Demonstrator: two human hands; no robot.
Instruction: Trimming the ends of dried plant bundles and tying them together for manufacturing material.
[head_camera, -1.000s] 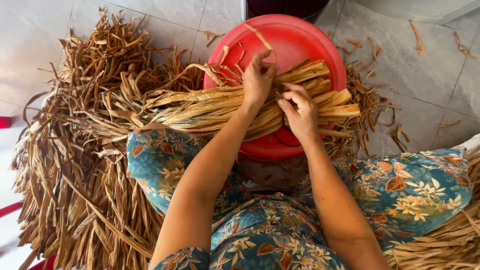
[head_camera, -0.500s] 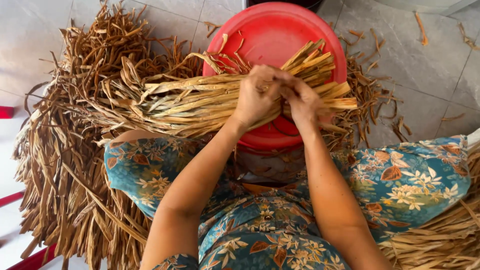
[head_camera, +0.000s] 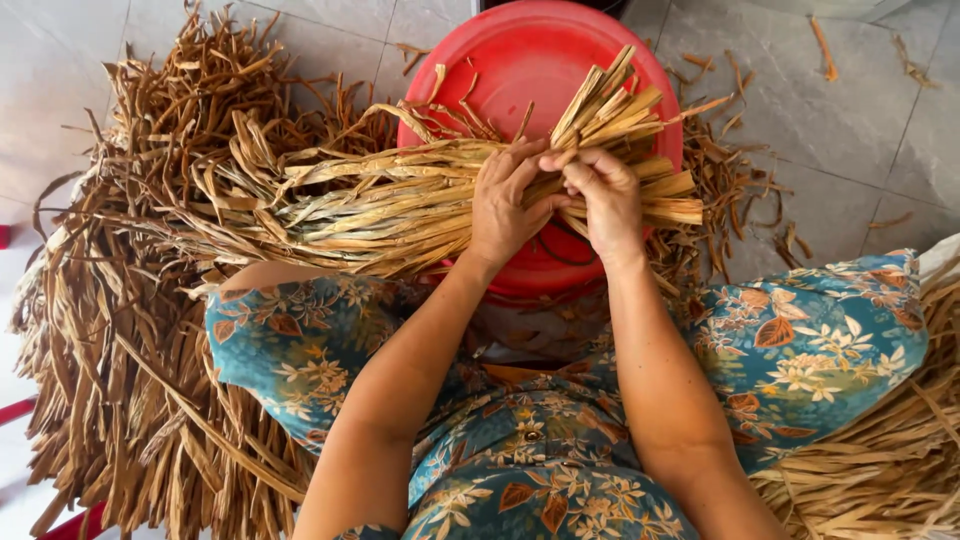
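Gripping the bundle of pale tan, flat dried leaf strips (head_camera: 400, 205), we hold it crosswise above our lap and over the near half of the round red plastic basin (head_camera: 520, 50). Our left hand (head_camera: 503, 205) is closed around the bundle's middle, and our right hand (head_camera: 605, 200) sits just beside it, fingers pinched on a few strips near the cut ends. Those ends are squared and fan out to the right past the basin's rim; the left part is thinner, curled and frayed.

On the left, a big heap of darker brown dried strips (head_camera: 120, 330) crowds the bundle's loose tips, leaving little room there. Far right, the grey tiled floor (head_camera: 860, 140) lies open, with only scattered brown scraps (head_camera: 740, 190).

Our knees in blue floral cloth (head_camera: 300, 340) hide the basin's near edge. Another pile of straw-coloured strips (head_camera: 880, 470) at near right is cut off by the frame. We cannot tell what the right fingertips hold underneath.
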